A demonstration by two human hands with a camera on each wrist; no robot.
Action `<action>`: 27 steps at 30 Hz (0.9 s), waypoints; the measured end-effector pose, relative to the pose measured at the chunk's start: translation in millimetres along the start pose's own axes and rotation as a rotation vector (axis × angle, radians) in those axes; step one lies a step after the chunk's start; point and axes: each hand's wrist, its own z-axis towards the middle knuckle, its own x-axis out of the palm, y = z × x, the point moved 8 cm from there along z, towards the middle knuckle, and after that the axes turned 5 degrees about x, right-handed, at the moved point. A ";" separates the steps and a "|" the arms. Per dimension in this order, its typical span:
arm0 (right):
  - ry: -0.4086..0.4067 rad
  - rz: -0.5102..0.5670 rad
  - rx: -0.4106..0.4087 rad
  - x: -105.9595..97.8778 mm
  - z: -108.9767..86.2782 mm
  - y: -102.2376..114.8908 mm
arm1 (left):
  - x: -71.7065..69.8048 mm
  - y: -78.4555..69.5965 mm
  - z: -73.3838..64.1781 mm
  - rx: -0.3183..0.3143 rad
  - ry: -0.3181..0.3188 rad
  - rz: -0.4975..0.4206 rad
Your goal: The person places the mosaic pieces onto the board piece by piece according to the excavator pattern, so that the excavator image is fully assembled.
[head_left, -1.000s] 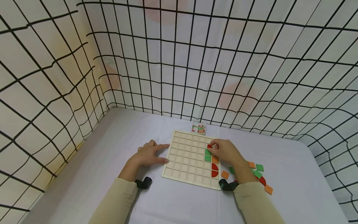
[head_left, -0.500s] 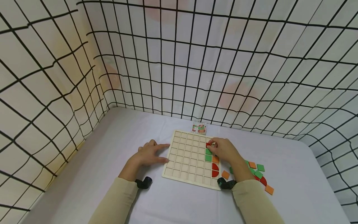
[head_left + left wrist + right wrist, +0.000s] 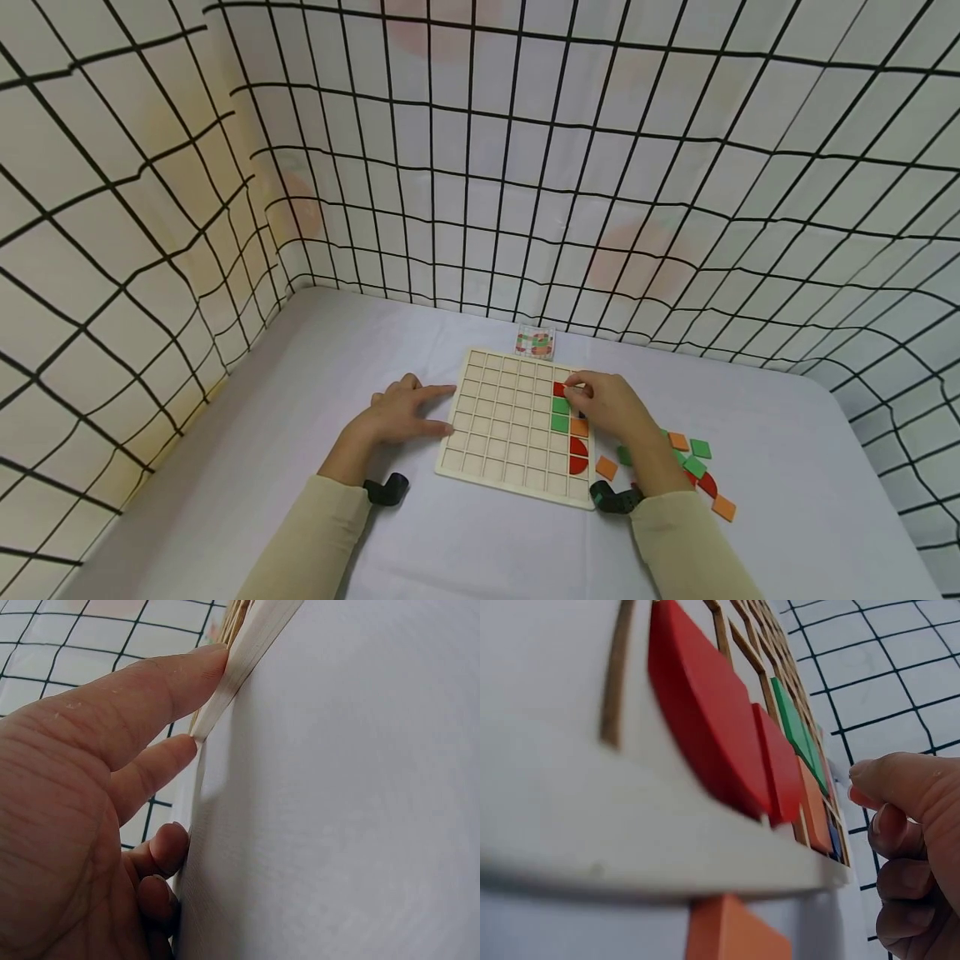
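My left hand (image 3: 401, 412) has its thumb and index finger spread against the left edge of the wooden grid board (image 3: 495, 421); the left wrist view shows the fingertips touching its pale side. My right hand (image 3: 603, 404) is over the board's far right part, its fingertips right at a red tile (image 3: 558, 389). Thumb and index finger are close together in the right wrist view, with no piece visible between them, the other fingers bent. Along the board's right columns sit green tiles (image 3: 559, 422), an orange tile (image 3: 579, 427), red curved pieces (image 3: 577, 465) and a dark blue piece (image 3: 835, 841).
Several loose tiles lie right of the board, among them a green square (image 3: 700, 449), an orange square (image 3: 723, 507) and a red curved piece (image 3: 707, 484). One orange tile (image 3: 606, 468) is close to the board's edge. A pattern card (image 3: 535, 342) stands behind the board, before a grid-patterned backdrop (image 3: 480, 208).
My right hand's fingertips have shifted slightly right, uncovering more of the red tile, which sits a little farther back than a second ago. The left hand stays put.
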 end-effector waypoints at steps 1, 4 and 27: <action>-0.010 0.004 0.001 -1.1 -1.7 -2.0 | 0.3 0.0 0.3 0.000 0.000 0.002; -0.020 0.010 0.006 -2.7 -7.9 -6.6 | 0.8 0.1 0.7 -0.001 -0.001 0.003; 0.119 0.064 0.201 -5.7 -78.6 -42.0 | -0.3 -0.9 -0.9 -0.003 -0.013 -0.001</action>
